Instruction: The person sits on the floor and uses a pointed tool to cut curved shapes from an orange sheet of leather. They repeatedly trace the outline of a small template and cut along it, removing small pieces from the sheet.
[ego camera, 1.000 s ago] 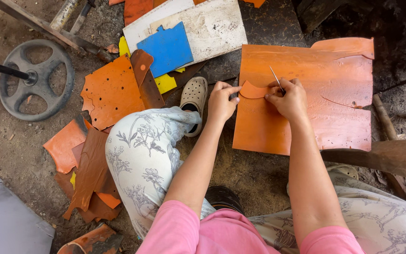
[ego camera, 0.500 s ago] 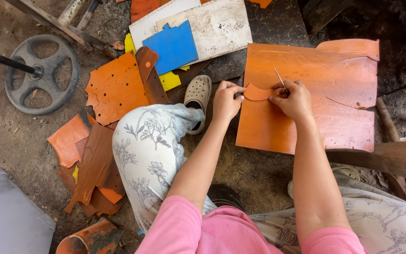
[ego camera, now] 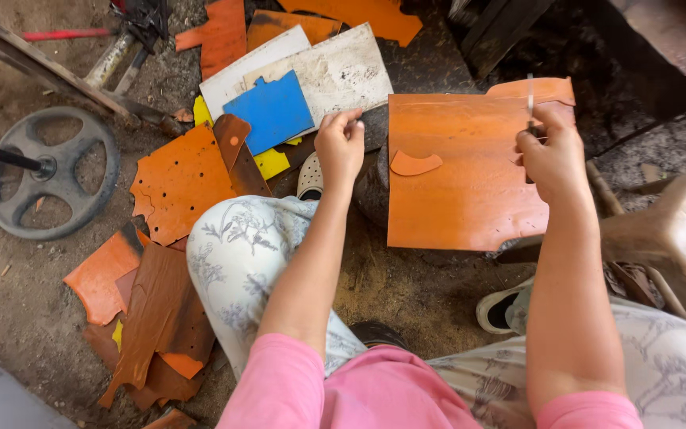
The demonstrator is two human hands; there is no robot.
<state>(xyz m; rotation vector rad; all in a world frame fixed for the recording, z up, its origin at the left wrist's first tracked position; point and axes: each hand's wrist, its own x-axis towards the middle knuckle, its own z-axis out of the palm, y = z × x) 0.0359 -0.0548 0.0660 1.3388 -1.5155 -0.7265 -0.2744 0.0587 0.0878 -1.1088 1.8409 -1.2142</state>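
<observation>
While the right hand [ego camera: 553, 155] pinches a thin blade [ego camera: 530, 95] upright to keep it off the orange sheet [ego camera: 462, 191], the left hand [ego camera: 341, 143] hovers, fingers loosely curled, empty

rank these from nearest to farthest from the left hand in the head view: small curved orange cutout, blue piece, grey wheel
From the left hand:
1. Small curved orange cutout, just to its right, lying on the big orange sheet.
2. Blue piece, a little farther, up and to its left.
3. Grey wheel, far left on the dirt floor.
</observation>
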